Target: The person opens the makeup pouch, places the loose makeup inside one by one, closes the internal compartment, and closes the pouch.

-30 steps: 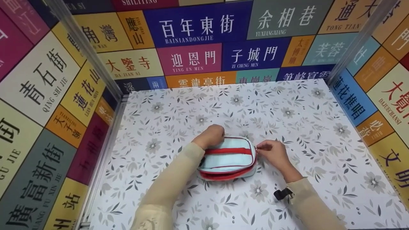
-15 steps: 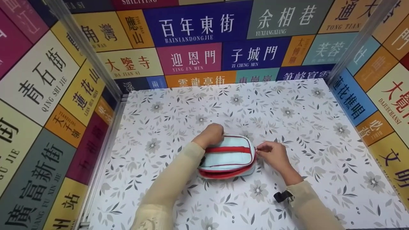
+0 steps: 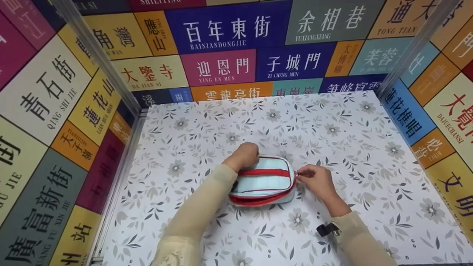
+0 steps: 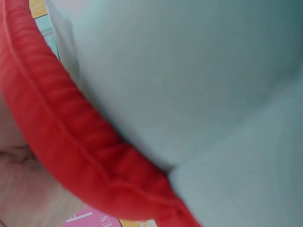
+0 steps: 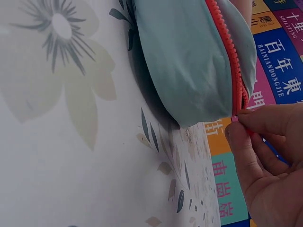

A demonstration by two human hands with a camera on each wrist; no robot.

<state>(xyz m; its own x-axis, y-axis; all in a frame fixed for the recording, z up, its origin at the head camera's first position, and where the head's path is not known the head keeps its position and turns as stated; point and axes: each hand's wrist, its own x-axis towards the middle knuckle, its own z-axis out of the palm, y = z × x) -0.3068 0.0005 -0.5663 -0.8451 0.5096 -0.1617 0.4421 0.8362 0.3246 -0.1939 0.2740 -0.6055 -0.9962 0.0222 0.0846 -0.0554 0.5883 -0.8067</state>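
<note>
A pale blue pouch (image 3: 264, 181) with red trim lies on the flowered table (image 3: 332, 147), its contents hidden. Wall signs (image 3: 218, 35) read BAINIANDONGJIE, YING EN MEN and ZI CHENG MEN. The left hand (image 3: 244, 156) curls over the pouch's far left corner, gripping it. The right hand (image 3: 317, 181) pinches the zipper pull (image 5: 235, 118) at the pouch's right end.

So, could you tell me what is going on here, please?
A person is working on a pale blue pouch with red trim that lies on a floral-patterned table. The left hand holds its far left corner, while the right hand pinches the zipper pull at the pouch's right end.
</note>
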